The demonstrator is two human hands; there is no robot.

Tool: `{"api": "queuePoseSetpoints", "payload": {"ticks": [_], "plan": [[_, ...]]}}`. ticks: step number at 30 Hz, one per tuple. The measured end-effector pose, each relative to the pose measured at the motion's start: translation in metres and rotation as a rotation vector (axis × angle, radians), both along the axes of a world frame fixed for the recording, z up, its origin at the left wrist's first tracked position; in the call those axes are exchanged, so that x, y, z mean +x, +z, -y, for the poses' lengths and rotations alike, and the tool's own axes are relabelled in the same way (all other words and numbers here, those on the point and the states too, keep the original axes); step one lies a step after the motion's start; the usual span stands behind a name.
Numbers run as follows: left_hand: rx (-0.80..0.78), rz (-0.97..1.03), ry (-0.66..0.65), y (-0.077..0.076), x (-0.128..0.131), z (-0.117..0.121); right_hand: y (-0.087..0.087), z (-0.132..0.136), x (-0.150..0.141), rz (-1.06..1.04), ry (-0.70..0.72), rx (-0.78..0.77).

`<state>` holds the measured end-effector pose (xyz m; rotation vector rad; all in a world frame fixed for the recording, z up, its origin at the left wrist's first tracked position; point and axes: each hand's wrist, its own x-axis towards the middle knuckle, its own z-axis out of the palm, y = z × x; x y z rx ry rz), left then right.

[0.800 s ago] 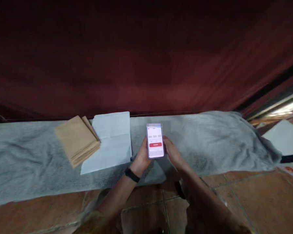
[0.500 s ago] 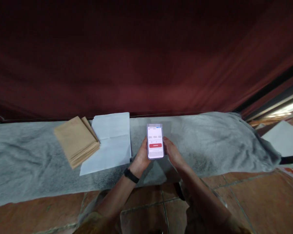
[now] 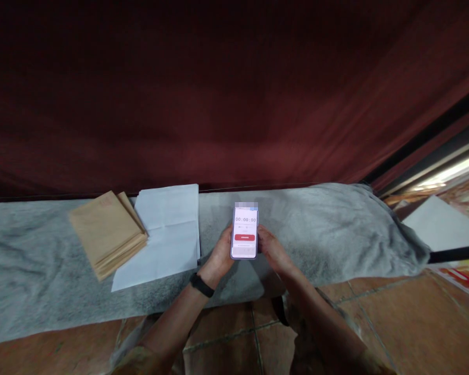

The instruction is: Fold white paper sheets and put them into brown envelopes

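Note:
A lit smartphone (image 3: 244, 234) is held upright between my two hands, its screen showing 00:00:00 above a red button. My left hand (image 3: 221, 255) grips its left side, fingers tucked behind it; a black band circles that wrist. My right hand (image 3: 271, 247) closes on the phone's right edge, most of its fingers hidden. To the left lie white paper sheets (image 3: 168, 229), stacked and creased across the middle. A pile of brown paper envelopes (image 3: 107, 229) overlaps the sheets' left side.
Everything rests on a long surface covered by a grey cloth (image 3: 308, 229). Behind it hangs a dark red curtain (image 3: 234, 114). At the far right are a white sheet (image 3: 441, 224) and a black bar (image 3: 457, 254). Below is a tiled floor (image 3: 391, 317).
The view has swung slightly right, so the envelopes and sheets appear further left. The screen content has shifted a little. Both hands keep their hold on the phone.

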<state>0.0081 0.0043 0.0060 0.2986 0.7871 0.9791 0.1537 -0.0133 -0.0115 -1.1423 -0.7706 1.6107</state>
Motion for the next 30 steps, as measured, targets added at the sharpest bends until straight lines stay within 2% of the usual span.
{"api": "queuePoseSetpoints", "payload": {"ticks": [9,14,22,30], "plan": [[0.014,-0.075,-0.102,0.000,0.001,-0.001,0.012,0.002,0.011,-0.025,-0.014,0.047],[0.001,-0.127,-0.063,0.002,0.007,0.002,0.012,-0.002,0.013,-0.056,-0.068,0.028],[-0.035,-0.064,0.031,-0.003,0.023,0.004,0.012,-0.002,0.019,-0.073,-0.069,-0.001],[-0.048,-0.016,0.024,-0.001,0.027,-0.005,0.011,-0.010,0.025,-0.053,-0.061,0.029]]}}
